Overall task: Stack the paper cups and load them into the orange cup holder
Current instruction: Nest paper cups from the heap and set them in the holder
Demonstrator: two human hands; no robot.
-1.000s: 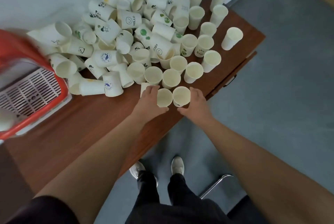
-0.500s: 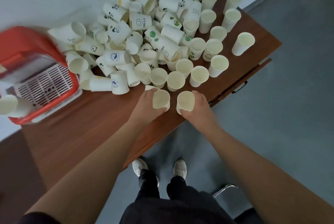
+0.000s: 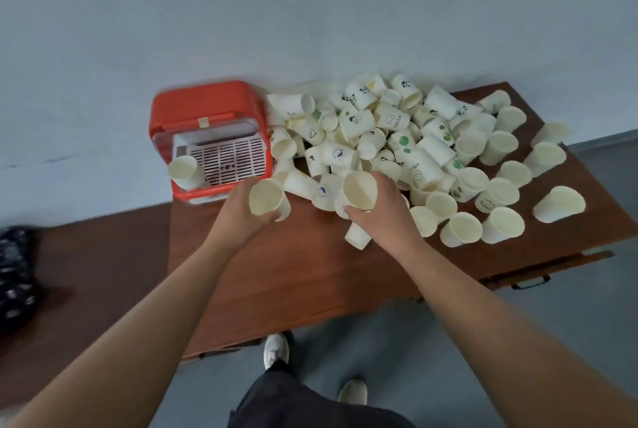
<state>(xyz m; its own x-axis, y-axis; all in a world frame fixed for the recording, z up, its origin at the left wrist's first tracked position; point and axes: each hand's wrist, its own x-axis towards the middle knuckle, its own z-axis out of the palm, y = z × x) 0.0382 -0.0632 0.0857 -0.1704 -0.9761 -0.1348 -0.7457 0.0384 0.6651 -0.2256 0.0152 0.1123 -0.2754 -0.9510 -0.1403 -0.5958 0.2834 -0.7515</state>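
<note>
My left hand [image 3: 238, 217] grips one white paper cup [image 3: 267, 199], lifted above the table with its mouth toward me. My right hand [image 3: 379, 217] grips a second paper cup [image 3: 359, 190], tilted and raised next to the first. Behind them lies a big pile of paper cups [image 3: 373, 130], many on their sides, some printed with pandas or green dots. Upright cups [image 3: 500, 186] stand in rows to the right. The orange cup holder [image 3: 203, 106] sits at the table's far left with a white grille inside and one cup [image 3: 184, 170] at its front corner.
The brown wooden table [image 3: 310, 275] has a drawer handle [image 3: 531, 281] at its right front. A pale wall runs behind it. A darker brown surface [image 3: 89, 272] lies to the left with a dark patterned object [image 3: 15, 275] on it. My shoes stand on grey floor below.
Both hands lifted their cups off the table and carried them up toward the pile. The camera swung so the orange holder now shows fully.
</note>
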